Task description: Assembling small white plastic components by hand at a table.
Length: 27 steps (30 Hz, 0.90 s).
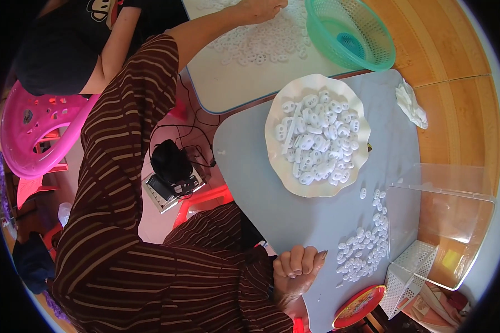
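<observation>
Heap of small white plastic pieces [363,251] beside right hand [297,270].

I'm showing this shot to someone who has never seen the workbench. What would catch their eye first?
Probably the white scalloped dish, heaped with small white plastic pieces, in the middle of the grey table. Next, the green mesh basket at the top and the loose pile of pieces by the right hand, which is curled closed. The left hand reaches among pieces on the far table.
</observation>
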Each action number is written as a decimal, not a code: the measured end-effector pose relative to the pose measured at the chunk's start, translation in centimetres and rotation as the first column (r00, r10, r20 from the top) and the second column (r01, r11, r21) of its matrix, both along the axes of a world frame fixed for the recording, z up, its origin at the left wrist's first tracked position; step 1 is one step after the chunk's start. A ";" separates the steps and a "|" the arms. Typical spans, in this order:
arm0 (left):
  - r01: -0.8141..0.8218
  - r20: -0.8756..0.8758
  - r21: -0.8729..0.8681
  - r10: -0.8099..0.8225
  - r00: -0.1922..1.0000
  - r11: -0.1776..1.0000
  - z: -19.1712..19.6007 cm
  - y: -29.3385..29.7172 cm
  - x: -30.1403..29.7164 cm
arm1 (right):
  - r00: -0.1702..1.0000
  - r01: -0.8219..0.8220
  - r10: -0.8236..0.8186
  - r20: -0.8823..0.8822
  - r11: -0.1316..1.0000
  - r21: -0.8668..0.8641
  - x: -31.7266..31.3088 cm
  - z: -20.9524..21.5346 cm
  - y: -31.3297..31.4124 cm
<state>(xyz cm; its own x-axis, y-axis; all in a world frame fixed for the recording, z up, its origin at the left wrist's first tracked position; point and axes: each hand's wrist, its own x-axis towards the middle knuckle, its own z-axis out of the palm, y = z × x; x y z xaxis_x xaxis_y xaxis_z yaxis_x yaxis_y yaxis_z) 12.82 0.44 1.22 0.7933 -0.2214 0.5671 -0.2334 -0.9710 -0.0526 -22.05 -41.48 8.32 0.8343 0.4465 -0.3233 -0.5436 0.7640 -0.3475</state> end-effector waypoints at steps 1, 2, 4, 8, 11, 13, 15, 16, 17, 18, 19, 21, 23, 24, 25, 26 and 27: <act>-0.003 -0.033 0.061 0.005 0.999 0.998 -0.2 0.2 0.5 | 1.000 -0.004 0.004 0.005 1.000 0.005 0.0 0.0 0.0; -0.004 -0.065 0.122 0.012 0.998 0.993 -0.3 0.4 0.9 | 1.000 -0.003 0.003 0.006 1.000 0.004 -0.1 0.0 0.0; -0.036 -0.114 0.128 0.051 0.992 0.991 -0.7 0.7 1.8 | 1.000 0.000 0.000 0.001 1.000 0.007 -0.1 0.0 0.0; -0.097 -0.042 0.161 0.105 0.994 0.982 -1.7 0.0 2.8 | 1.000 0.010 -0.010 0.006 1.000 0.022 0.0 0.0 0.1; -0.119 -0.167 0.111 0.136 0.977 0.987 -0.9 -0.4 4.2 | 1.000 0.019 -0.019 0.002 0.999 0.034 -0.1 0.0 -0.1; -0.116 -0.216 0.168 0.151 0.965 0.979 -1.0 -0.6 4.7 | 1.000 0.021 -0.021 0.002 0.999 0.039 -0.2 -0.1 -0.1; -0.115 -0.266 0.229 0.176 0.948 0.967 -1.3 0.0 4.8 | 1.000 0.012 -0.012 0.005 0.999 0.049 -0.2 -0.3 -0.1; -0.112 -0.258 0.196 0.162 0.953 0.974 -1.4 0.3 4.9 | 1.000 0.006 -0.007 0.010 0.998 0.059 -0.2 -0.4 0.0; -0.109 -0.249 0.163 0.148 0.957 0.981 -1.5 0.6 4.9 | 1.000 0.003 -0.004 0.008 0.998 0.063 -0.2 -0.5 0.0; -0.099 -0.250 0.155 0.136 0.959 0.983 -1.5 0.2 5.4 | 1.000 0.016 -0.016 0.007 0.998 0.059 -0.2 -0.1 0.1; -0.121 -0.266 0.150 0.157 0.951 0.981 -1.3 0.0 5.4 | 1.000 0.020 -0.020 0.004 0.998 0.064 -0.1 -0.1 0.0; -0.141 -0.283 0.146 0.178 0.942 0.979 -1.2 -0.4 5.1 | 1.000 0.017 -0.018 0.010 0.997 0.073 -0.1 -0.2 -0.1; -0.153 -0.241 0.044 0.159 0.957 0.987 -0.5 -1.5 3.8 | 1.000 0.021 -0.023 0.016 0.997 0.079 -0.2 -0.3 -0.2; -0.147 -0.242 0.043 0.153 0.958 0.988 -0.4 -1.6 4.0 | 0.999 0.028 -0.029 0.013 0.997 0.075 -0.2 -0.3 -0.2; -0.145 -0.297 0.058 0.156 0.942 0.988 -0.3 -1.0 4.0 | 1.000 0.024 -0.025 0.011 0.997 0.075 -0.2 -0.3 -0.2; -0.142 -0.350 0.072 0.158 0.923 0.987 -0.2 -0.5 4.1 | 1.000 0.020 -0.020 0.009 0.997 0.079 -0.2 -0.3 -0.2; -0.145 -0.351 0.076 0.163 0.922 0.987 -0.3 -0.1 4.1 | 1.000 0.016 -0.017 0.013 0.996 0.088 -0.3 -0.3 -0.1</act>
<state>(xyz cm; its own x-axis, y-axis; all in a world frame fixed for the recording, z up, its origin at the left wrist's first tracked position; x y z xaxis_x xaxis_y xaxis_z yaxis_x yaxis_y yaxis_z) 16.94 0.30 0.94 0.9670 -0.1002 0.2341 -0.0932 -0.9948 -0.0406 -22.33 -41.60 7.99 0.8460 0.4586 -0.2721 -0.5261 0.8009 -0.2861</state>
